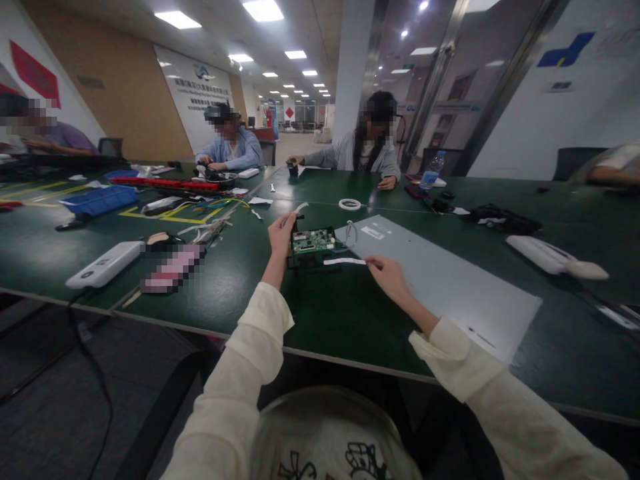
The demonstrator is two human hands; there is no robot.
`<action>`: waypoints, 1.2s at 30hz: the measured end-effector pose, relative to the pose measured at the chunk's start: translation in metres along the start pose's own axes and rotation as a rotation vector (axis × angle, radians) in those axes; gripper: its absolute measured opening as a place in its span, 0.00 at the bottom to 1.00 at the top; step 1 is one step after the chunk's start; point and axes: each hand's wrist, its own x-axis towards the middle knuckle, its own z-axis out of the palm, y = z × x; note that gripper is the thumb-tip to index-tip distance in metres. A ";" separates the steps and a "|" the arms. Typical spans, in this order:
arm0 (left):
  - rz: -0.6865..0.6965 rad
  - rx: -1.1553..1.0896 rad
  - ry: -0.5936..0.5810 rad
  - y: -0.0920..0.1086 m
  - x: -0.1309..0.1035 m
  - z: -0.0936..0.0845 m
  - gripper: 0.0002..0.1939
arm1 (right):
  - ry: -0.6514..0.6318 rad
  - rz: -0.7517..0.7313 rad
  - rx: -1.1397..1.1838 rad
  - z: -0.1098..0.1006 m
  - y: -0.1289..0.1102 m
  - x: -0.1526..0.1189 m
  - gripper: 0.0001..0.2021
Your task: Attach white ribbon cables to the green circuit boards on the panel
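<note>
My left hand (282, 235) grips the left edge of a black frame that carries a green circuit board (314, 243). A short white strip pokes up above these fingers. Grey wires (353, 235) loop out from the board's right side. Just right of the board, my right hand (387, 273) pinches the end of a white flat strip (345, 261), which points left toward the board's lower corner. Whether the strip touches the board I cannot tell. Beneath and beyond the right hand lies a large grey metal panel (440, 293) on the green table (340, 320).
A roll of white tape (349, 205) lies past the board. To the left are a white power bank (106, 264), a blurred pink item (173, 268), cables and a blue tray (100, 200). Another white device (537, 255) lies at right. Several people sit around the table.
</note>
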 end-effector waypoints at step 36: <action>-0.054 0.063 -0.133 -0.009 -0.009 0.006 0.16 | -0.389 -0.534 0.230 0.003 -0.058 -0.044 0.13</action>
